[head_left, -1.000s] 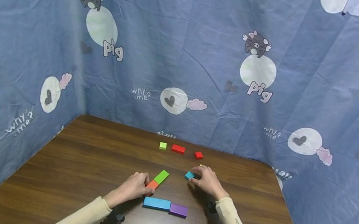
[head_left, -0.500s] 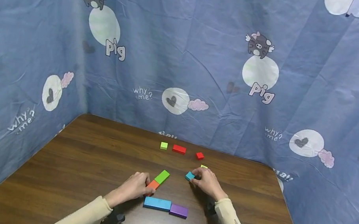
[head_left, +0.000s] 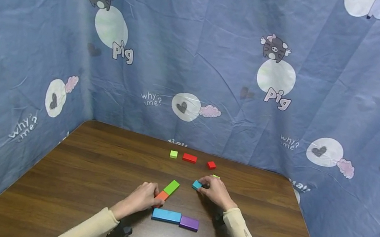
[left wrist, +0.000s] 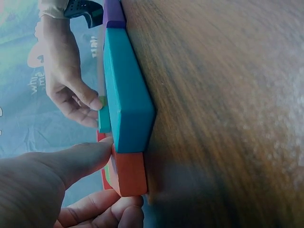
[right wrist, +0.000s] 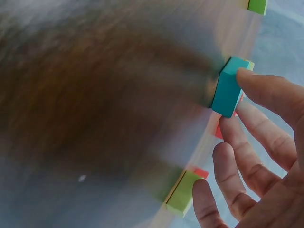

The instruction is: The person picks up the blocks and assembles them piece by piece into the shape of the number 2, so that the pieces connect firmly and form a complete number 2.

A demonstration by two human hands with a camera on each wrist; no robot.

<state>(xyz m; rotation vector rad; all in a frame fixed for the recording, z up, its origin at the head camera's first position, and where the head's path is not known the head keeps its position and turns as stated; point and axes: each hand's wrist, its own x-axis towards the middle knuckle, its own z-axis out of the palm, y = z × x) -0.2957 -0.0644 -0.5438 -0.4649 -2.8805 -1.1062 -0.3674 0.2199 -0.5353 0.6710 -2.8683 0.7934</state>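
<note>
My left hand (head_left: 139, 197) pinches an orange block (head_left: 162, 195) between thumb and fingers. A green block (head_left: 172, 187) lies end to end with it, slanting away to the right. My right hand (head_left: 217, 192) holds a small blue block (head_left: 196, 184) by its right side, thumb and fingertips on it; in the right wrist view this blue block (right wrist: 229, 88) sits at the fingertips. Closer to me, a long blue block (head_left: 166, 216) touches a purple block (head_left: 189, 223) in one row. The left wrist view has the orange block (left wrist: 130, 173) beside the long blue one.
Toward the table's back lie a small yellow-green block (head_left: 174, 154), a red block (head_left: 189, 158) and a small red block (head_left: 211, 165). Another yellow-green block (head_left: 216, 177) is partly hidden behind my right hand. A patterned blue curtain (head_left: 220, 77) hangs behind the wooden table (head_left: 100, 153).
My right hand has shifted slightly left over the last half second, and the small blue block has moved with it. My left hand and the orange block stay in place.
</note>
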